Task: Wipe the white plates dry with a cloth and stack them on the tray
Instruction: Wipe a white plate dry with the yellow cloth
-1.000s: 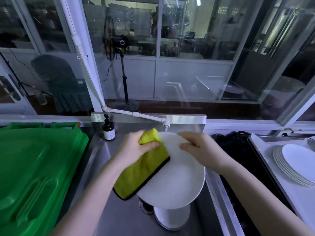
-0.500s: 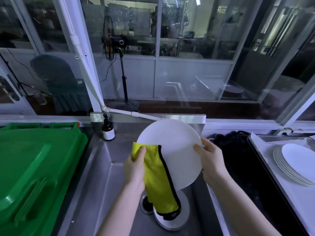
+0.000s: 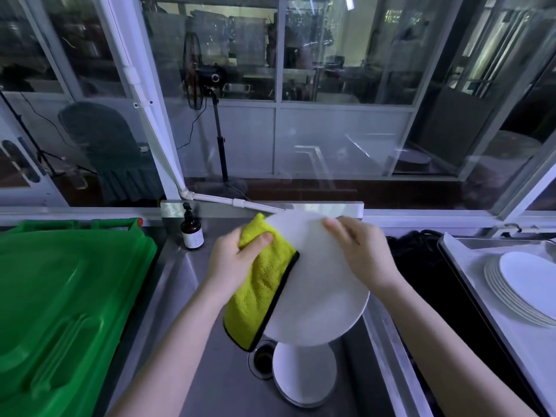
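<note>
I hold a white plate [image 3: 319, 296] tilted above the steel sink [image 3: 186, 296]. My right hand [image 3: 358, 251] grips its upper right rim. My left hand [image 3: 234, 260] holds a yellow cloth with a black edge [image 3: 258, 293] pressed against the plate's left side. Below it, more white plates [image 3: 304, 374] lie in the sink bottom by the drain [image 3: 261, 358]. A stack of several white plates [image 3: 523, 287] sits on the metal tray [image 3: 463, 266] at the right.
A green bin lid [image 3: 60, 296] fills the left. A brown pump bottle [image 3: 191, 230] stands at the sink's back left corner. A white pipe [image 3: 237, 202] runs along the back. A dark mass [image 3: 421, 266] lies between sink and tray.
The plate has tipped from nearly upright to lying flatter. My left hand with the cloth moved up to the plate's upper left. My right hand shifted to the top rim.
</note>
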A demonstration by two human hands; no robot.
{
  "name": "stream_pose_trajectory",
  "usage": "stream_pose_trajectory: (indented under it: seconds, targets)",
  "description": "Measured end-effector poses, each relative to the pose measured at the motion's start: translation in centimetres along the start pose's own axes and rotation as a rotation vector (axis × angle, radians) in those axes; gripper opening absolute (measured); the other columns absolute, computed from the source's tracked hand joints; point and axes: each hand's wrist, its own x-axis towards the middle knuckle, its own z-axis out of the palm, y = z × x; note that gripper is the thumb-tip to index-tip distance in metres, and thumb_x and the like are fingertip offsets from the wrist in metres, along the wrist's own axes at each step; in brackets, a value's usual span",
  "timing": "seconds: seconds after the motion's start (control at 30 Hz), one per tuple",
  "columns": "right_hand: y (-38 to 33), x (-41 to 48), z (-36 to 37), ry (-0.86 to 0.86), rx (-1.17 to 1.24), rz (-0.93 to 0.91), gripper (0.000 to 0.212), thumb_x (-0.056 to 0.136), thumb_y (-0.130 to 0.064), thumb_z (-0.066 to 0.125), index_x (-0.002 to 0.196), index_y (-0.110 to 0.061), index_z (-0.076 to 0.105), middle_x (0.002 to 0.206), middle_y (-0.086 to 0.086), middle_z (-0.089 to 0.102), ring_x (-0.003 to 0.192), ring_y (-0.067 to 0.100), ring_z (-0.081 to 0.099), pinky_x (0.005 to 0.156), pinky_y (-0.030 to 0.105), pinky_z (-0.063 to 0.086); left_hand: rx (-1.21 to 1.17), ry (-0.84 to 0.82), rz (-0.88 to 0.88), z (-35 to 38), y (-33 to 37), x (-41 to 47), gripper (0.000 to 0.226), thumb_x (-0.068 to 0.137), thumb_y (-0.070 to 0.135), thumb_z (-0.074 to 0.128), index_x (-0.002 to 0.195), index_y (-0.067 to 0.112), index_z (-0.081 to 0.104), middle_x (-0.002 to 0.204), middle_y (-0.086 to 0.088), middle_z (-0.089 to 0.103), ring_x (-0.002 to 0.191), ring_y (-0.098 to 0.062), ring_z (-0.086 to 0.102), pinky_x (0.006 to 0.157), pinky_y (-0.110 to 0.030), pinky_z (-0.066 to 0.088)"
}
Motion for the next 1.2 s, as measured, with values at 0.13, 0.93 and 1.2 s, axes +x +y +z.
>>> stream_pose_trajectory:
  seconds: [0.13, 0.93, 1.2]
  targets:
    - [1.0, -0.2, 1.1, 0.215, 0.244, 0.249, 0.053, 0.101, -0.039, 0.053, 0.074, 0.006, 0.049, 0.062, 0.001, 0.039, 0.055, 0.009, 0.031, 0.05, 0.026, 0.025, -0.195, 0.279, -0.178, 1.4, -1.6, -1.5, 0.013, 0.091, 0.031, 0.067, 0.084, 0.02, 0.068, 0.075, 0.01, 0.071, 0.066, 0.001, 0.061, 0.06, -0.011, 0.045]
    - [-1.6, -0.7, 1.4, -0.257, -0.16, -0.167, 0.052, 0.098, -0.036, 0.06, 0.057, -0.021, 0.031, 0.052, -0.003, 0.027, 0.052, 0.012, 0.026, 0.052, 0.028, 0.022, 0.115, -0.263, 0.051, -0.6, -1.3, -0.4, 0.011, 0.083, 0.026, 0.076, 0.079, 0.029, 0.066, 0.067, 0.019, 0.067, 0.057, 0.006, 0.057, 0.055, -0.011, 0.041]
    - [-0.5, -0.8, 1.7, 0.176, 0.18, 0.157, 0.055, 0.098, -0.038, 0.06, 0.061, -0.004, 0.037, 0.057, -0.003, 0.029, 0.054, 0.007, 0.024, 0.049, 0.026, 0.019, -0.202, 0.156, -0.148, -0.2, -0.5, -1.2, 0.021, 0.086, 0.036, 0.071, 0.099, 0.018, 0.072, 0.088, 0.007, 0.076, 0.083, -0.007, 0.07, 0.076, -0.025, 0.052]
